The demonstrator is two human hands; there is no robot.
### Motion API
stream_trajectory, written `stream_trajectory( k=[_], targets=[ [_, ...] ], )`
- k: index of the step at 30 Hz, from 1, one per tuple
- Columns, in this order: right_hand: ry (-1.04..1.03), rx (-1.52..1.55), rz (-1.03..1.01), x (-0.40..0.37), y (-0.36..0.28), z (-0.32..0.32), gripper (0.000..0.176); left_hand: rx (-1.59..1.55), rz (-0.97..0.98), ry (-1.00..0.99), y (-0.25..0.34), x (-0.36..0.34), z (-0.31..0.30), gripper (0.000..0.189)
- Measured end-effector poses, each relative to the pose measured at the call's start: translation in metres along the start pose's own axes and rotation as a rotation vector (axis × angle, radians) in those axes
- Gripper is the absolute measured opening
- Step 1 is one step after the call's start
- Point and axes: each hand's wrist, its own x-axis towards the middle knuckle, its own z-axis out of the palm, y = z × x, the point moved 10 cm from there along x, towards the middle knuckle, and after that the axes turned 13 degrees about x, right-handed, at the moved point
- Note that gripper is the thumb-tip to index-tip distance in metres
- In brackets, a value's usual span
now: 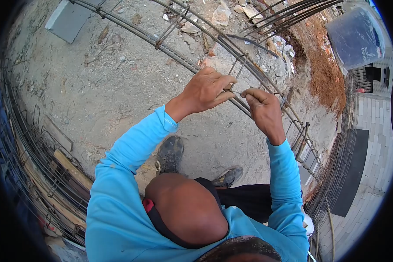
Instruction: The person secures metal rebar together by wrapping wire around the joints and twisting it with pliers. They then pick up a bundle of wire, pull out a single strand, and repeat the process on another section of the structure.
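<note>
A long cage of steel rebar point(179, 57) with bent stirrups point(172, 29) runs diagonally in front of me. My left hand point(205, 91) reaches over its near bar, thumb and fingers closed on a thin tie wire point(236, 92) by a stirrup. Facing it from the right, my right hand point(264, 109) is bent into a pinch at the wire's other end. Only a short piece of wire shows between the two hands. The fingertips partly hide the joint where stirrup and bar meet.
A grey block point(68, 21) lies at upper left. More rebar point(292, 15) and rubble point(280, 50) are at the top, near a clear plastic tub point(356, 37). Rebar cages and wooden planks point(72, 163) line the left. My shoes point(170, 153) stand on sandy ground below the cage.
</note>
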Motion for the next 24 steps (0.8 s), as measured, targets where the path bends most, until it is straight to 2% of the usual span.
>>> stream_trajectory(
  k=[1, 5, 7, 14, 18, 20, 21, 22, 24],
  targets=[
    [0.000, 0.035, -0.062, -0.006, -0.006, 0.000, 0.017, -0.012, 0.003, -0.003, 0.000, 0.000, 0.000, 0.032],
    [-0.014, 0.143, -0.004, -0.009, -0.012, -0.004, 0.020, 0.008, 0.020, -0.007, 0.001, 0.000, -0.001, 0.031],
    [-0.054, 0.263, 0.166, -0.010, -0.006, -0.002, 0.023, 0.008, 0.030, 0.012, 0.002, 0.000, -0.002, 0.030],
    [-0.084, 0.428, 0.248, -0.014, 0.027, 0.011, 0.023, 0.008, 0.043, 0.083, 0.003, -0.002, -0.004, 0.023],
    [-0.188, 0.560, 0.370, -0.038, 0.027, 0.032, 0.028, 0.003, 0.024, 0.021, 0.001, 0.001, -0.004, 0.018],
    [-0.267, 0.907, 0.569, -0.057, 0.020, 0.046, 0.033, -0.017, 0.008, -0.005, 0.002, 0.001, -0.001, 0.017],
    [-0.269, 1.039, 0.610, -0.063, 0.015, 0.053, 0.036, 0.002, -0.047, -0.054, -0.001, 0.001, 0.004, 0.016],
    [-0.274, 1.033, 0.608, -0.066, 0.012, 0.054, 0.036, 0.024, -0.101, -0.105, -0.005, 0.000, 0.009, 0.015],
    [-0.231, 1.312, 0.678, -0.072, 0.006, 0.060, 0.037, -0.015, -0.134, -0.150, -0.006, 0.002, 0.011, 0.017]
  ],
)
